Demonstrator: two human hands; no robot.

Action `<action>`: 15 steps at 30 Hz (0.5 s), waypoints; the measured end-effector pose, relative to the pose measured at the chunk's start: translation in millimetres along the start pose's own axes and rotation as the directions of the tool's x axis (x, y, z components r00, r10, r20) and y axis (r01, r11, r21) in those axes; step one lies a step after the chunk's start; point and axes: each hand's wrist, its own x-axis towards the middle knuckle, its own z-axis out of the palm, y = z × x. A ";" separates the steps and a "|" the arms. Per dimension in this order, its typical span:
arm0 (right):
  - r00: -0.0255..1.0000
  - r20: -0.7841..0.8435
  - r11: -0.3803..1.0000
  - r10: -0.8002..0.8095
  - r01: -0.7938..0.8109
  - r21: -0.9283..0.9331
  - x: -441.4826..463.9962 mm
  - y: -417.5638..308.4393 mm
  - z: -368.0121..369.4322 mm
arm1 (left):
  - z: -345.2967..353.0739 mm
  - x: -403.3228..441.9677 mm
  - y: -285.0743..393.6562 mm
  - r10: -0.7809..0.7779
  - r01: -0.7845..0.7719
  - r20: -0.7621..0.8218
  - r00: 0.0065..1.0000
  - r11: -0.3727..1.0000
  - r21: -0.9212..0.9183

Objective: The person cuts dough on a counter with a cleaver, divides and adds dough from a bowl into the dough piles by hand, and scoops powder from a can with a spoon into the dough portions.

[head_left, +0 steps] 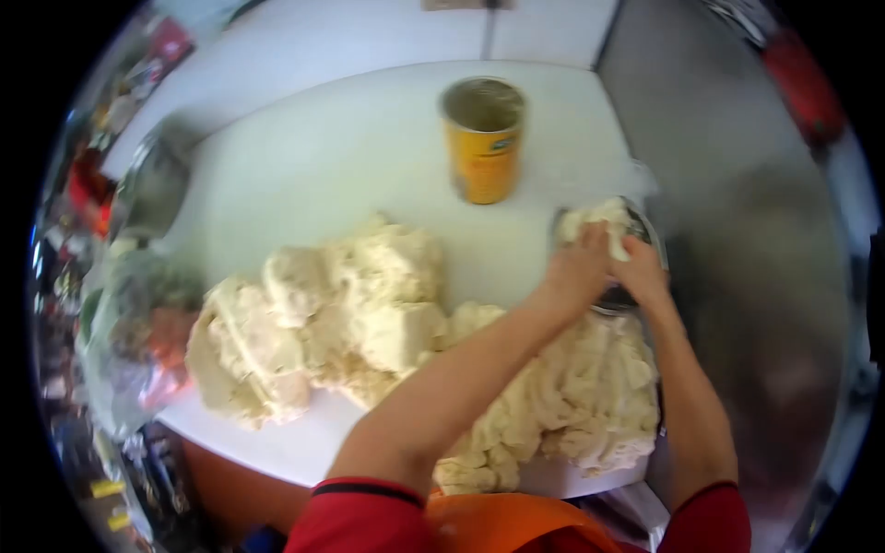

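Orange apron and red sleeves: the orange apron (pixel 516 523) and red sleeves (pixel 359 518) border my view at its nearest edge.
Right-side dough: a folded, lumpy mass (pixel 595 396) lies beneath and between the forearms, reaching close to the near table edge.
Left-side dough: a larger, uneven heap (pixel 373 300) spreads across the white table (pixel 318 161), beside a plastic bag (pixel 129 336).
Left hand: the left hand (pixel 579 269) has its fingers closed on a dough piece (pixel 595 219).
Right hand: the right hand (pixel 643 273) is close beside the left, its fingers drawn in on the same piece; blur hides the exact grip.
Round metal bowl: the piece is at the mouth of the round metal bowl (pixel 660 247); I cannot tell whether it rests on the bottom.
Progress: I judge the handling partway, with one piece at the bowl and most of the dough outside it; I cannot tell how much is meant to follow.
Edges and room: the grey metal panel (pixel 737 207) confines movement on the bowl's right; wider room lies leftward, between the heap and the can.
Yellow can: the yellow can (pixel 486 161) stands upright and open-topped, beyond the dough and apart from both hands.
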 end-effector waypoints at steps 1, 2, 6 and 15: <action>0.995 0.067 0.997 0.068 -0.070 0.023 3.5 2.4 0.8 | 5.0 1.7 -4.0 0.038 -0.036 -0.024 0.999 0.997 0.061; 0.989 0.085 0.992 0.121 -0.124 0.024 1.1 -1.5 -0.6 | 8.6 2.9 -10.7 0.080 -0.074 -0.049 0.996 0.990 0.123; 0.985 0.132 0.969 0.108 -0.134 0.210 -8.4 0.8 -1.3 | -14.6 -4.7 -9.9 0.230 -0.229 0.020 0.973 0.948 0.221; 0.926 0.363 0.738 0.106 -0.318 0.595 -46.3 -23.9 -26.8 | -27.2 -4.8 -7.9 0.155 -0.185 0.160 0.975 0.963 0.198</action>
